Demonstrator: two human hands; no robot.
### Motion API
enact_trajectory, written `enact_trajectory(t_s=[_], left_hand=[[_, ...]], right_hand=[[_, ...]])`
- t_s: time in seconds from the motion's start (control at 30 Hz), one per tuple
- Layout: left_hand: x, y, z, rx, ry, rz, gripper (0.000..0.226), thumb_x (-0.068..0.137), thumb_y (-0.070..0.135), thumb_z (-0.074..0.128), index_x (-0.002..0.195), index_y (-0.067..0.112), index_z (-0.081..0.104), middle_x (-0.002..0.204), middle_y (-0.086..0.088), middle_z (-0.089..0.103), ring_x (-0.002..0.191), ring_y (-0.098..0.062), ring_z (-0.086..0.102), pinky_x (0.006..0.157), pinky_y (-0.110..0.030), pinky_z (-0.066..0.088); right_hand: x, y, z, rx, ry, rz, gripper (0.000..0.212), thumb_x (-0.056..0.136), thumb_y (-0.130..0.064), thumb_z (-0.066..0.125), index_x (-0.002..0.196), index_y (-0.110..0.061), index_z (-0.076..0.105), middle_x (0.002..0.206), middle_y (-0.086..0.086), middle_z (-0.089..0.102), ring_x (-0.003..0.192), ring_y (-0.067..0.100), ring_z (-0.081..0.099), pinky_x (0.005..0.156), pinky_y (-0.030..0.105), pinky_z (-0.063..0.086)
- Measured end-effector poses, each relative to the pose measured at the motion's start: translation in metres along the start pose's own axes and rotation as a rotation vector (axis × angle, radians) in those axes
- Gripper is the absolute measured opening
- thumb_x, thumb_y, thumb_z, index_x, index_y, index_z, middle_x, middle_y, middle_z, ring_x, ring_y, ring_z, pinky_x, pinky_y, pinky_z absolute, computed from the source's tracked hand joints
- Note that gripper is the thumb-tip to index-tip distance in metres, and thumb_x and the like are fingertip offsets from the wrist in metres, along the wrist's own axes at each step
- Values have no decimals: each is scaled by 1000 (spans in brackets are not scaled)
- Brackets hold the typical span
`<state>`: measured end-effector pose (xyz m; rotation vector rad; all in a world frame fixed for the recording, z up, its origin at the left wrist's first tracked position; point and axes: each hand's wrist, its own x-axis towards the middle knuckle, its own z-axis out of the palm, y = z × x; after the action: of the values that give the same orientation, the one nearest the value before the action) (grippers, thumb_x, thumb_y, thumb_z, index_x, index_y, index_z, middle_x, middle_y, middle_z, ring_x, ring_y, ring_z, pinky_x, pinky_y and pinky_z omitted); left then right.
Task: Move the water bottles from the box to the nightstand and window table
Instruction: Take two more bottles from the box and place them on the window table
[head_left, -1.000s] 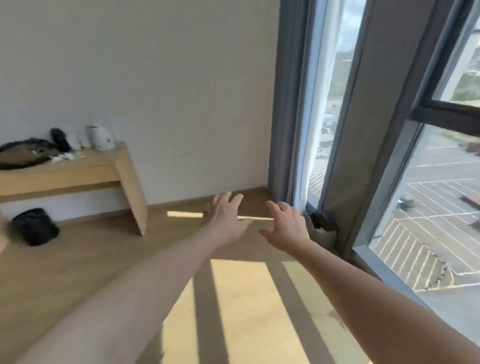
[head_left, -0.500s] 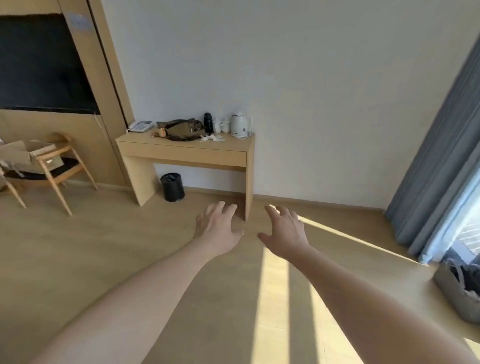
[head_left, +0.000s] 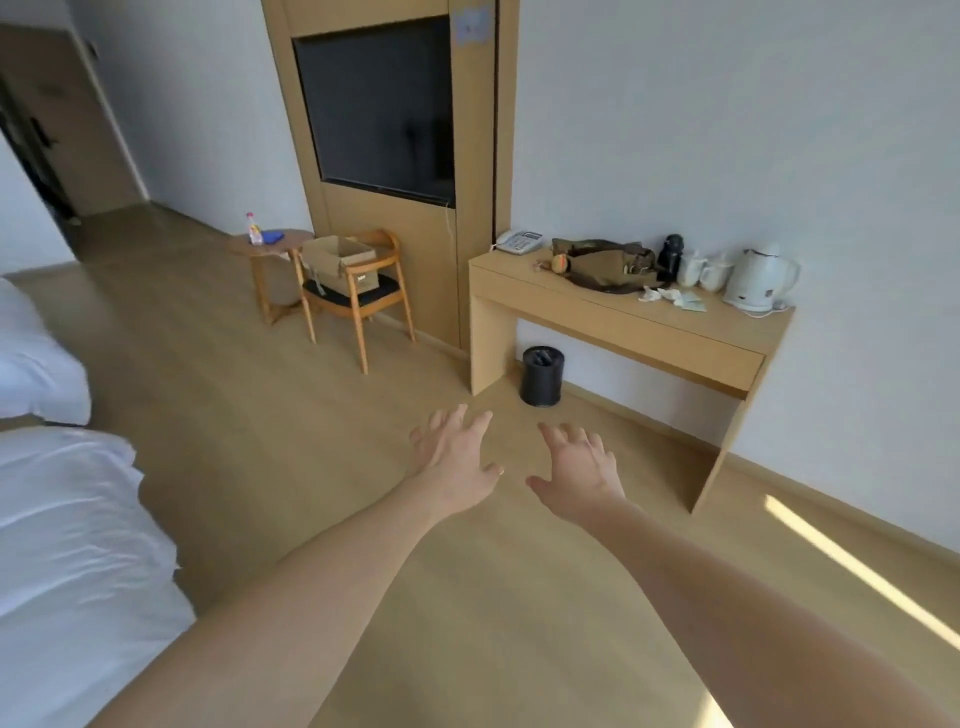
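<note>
Cardboard box (head_left: 340, 258) on chair now nearer (view swung left), hands empty

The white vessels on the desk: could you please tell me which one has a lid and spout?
The kettle, at the desk's right end; the two cups beside it are open-topped.

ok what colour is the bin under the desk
Black, a small round bin on the floor, seen in the head view.

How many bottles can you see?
1: a small bottle with a pink cap stands on the round side table. More may be hidden inside the cardboard box on the chair.
</note>
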<state>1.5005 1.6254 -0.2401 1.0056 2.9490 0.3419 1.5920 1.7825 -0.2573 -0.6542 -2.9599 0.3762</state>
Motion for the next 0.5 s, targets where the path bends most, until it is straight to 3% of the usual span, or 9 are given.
enact_trajectory(t_s=[0.33,0.5], left_hand=[[141,-123,-45,57,7,-309,76,95,57,59,160,30,29,167,-9,27,152,-31,25,121,-52,27],[196,-192,-47,87,15,-379,79,93,58,59,160,28,29,164,-13,32,150,-31,29,119,-51,31]], right_hand=[[226,-103,14,34,-92,-290,78,92,-43,65,158,-26,26,153,8,40,135,34,41,107,49,41],[314,-154,39,25,-137,-355,77,92,-43,65,157,-28,27,153,7,39,138,34,38,108,48,39]])
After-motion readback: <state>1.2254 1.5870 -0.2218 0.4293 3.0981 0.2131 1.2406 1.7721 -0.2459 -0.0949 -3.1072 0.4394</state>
